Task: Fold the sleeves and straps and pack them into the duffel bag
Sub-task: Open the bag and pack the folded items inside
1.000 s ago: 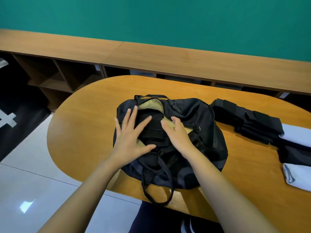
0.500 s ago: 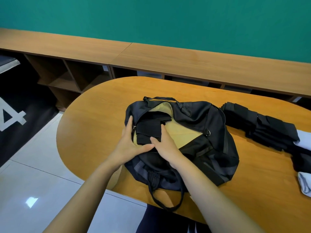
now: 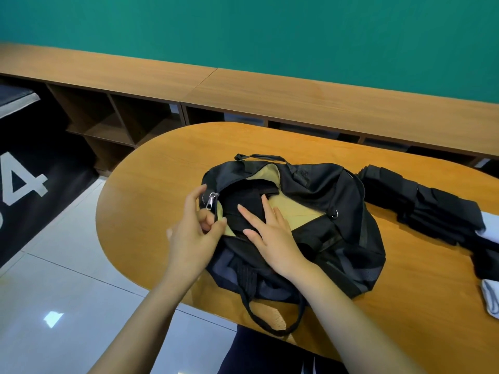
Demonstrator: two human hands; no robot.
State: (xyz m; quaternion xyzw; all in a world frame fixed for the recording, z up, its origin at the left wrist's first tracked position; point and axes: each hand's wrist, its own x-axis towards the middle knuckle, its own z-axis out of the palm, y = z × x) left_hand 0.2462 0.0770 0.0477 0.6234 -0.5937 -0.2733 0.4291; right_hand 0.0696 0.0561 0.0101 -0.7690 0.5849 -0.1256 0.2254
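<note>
Your left hand (image 3: 194, 233) has left folded black piece (image 3: 243, 201); now grips duffel bag (image 3: 324, 190) rim beside zipper pull (image 3: 212, 200). Your right hand (image 3: 272, 233) stays flat, fingers straight, pressing piece down inside bag. Likely one item packed; black pile (image 3: 421, 206) waits on table (image 3: 162, 171), right of bag.

The person's arms are bare: the left forearm (image 3: 151, 314) and the right forearm (image 3: 351, 319) show no sleeve along the whole length in view. The left hand (image 3: 193, 236) and the right hand (image 3: 272, 233) are bare too. At the bottom of the view the lap is covered by dark navy fabric trousers (image 3: 259, 354), marked with two thin white stripes (image 3: 307, 367) close together.
</note>
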